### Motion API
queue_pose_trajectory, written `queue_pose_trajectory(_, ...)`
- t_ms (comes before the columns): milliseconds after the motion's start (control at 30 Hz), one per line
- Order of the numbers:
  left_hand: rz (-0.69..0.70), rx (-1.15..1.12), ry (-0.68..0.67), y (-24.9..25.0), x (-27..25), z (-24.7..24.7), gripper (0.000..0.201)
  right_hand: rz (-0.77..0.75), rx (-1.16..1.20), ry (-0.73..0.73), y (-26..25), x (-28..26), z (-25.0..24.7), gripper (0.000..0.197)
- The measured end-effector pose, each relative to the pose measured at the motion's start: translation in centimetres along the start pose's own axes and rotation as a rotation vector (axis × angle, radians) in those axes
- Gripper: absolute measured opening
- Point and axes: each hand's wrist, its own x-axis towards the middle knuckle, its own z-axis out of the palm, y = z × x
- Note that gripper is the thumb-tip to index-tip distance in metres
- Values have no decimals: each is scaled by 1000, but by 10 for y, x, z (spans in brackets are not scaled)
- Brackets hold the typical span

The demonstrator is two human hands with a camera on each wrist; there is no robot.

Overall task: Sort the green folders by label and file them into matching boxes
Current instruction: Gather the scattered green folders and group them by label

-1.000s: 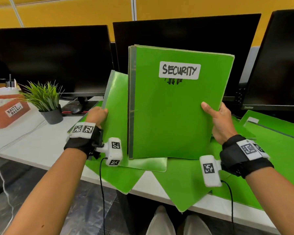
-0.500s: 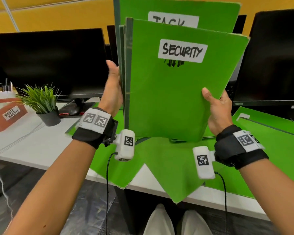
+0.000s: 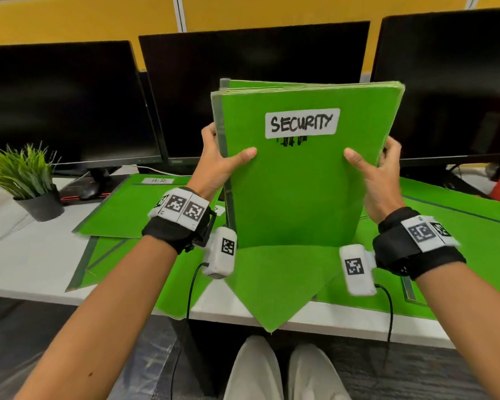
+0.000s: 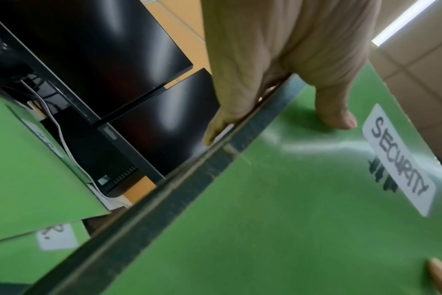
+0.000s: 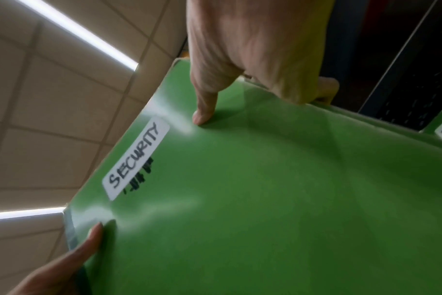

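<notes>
right now the left hand (image 3: 217, 166) and right hand (image 3: 378, 180) are clamping an upright stack of green folders (image 3: 295, 192) over the near worktop (image 3: 26, 255); loosening either side, inner folders are probably sliding out.

Three dark monitors (image 3: 254, 90) in a row before my yellow wall (image 3: 78, 21), potted grass plant (image 3: 26, 180) at the left on my white table (image 3: 23, 255), ceiling light strips (image 5: 78, 34) overhead
</notes>
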Motion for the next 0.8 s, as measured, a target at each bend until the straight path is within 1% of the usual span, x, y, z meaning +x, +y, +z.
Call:
queue_pose_trajectory(67, 37, 11, 10, 4, 1, 4, 88, 52, -52, -18, 0, 2, 0, 102)
queue_pose_trajectory(100, 30, 24, 20, 0, 3, 6, 97, 71, -76, -23, 1, 4, 0, 112)
queue_pose_trajectory(133, 9, 44, 29, -5, 3, 8, 103, 88, -97, -20, 6, 5, 0, 115)
queue_pose_trajectory(167, -38, 81, 45, -13, 2, 10, 104, 111, -115, -11, 12, 6, 0, 113)
queue_pose_trajectory(233, -118, 169, 64, -35, 2, 13, 93, 159, -133, -19, 22, 5, -1, 106)
queue_pose_trajectory(333, -139, 256, 78, -59, 8, 16, 76, 196, -186, -9, 37, 9, -2, 80)
queue_pose_trajectory(367, -145, 276, 87, -60, 14, 16, 69, 204, -212, 10, 38, 12, -1, 76)
queue_pose_trajectory(433, -154, 294, 94, -55, 27, 21, 56, 232, -224, 52, 39, 22, 0, 77)
queue_pose_trajectory(467, -155, 300, 85, -53, 33, 24, 53, 251, -225, 62, 37, 26, -1, 81)
queue_pose_trajectory(500, -179, 310, 67, -48, 40, 28, 51, 277, -218, 71, 32, 31, -2, 86)
queue_pose_trajectory(533, -207, 325, 46, -44, 44, 33, 50, 316, -222, 87, 29, 37, -7, 83)
queue_pose_trajectory(600, -305, 345, -10, -38, 51, 47, 49, 377, -261, 138, 24, 46, -21, 66)
queue_pose_trajectory(633, -362, 356, -45, -37, 54, 56, 48, 403, -305, 175, 21, 49, -30, 62)
queue_pose_trajectory(733, -505, 415, -157, -34, 53, 86, 50, 536, -419, 236, 16, 50, -58, 64)
queue_pose_trajectory(800, -598, 475, -266, -37, 51, 107, 54, 628, -489, 267, 13, 45, -80, 63)
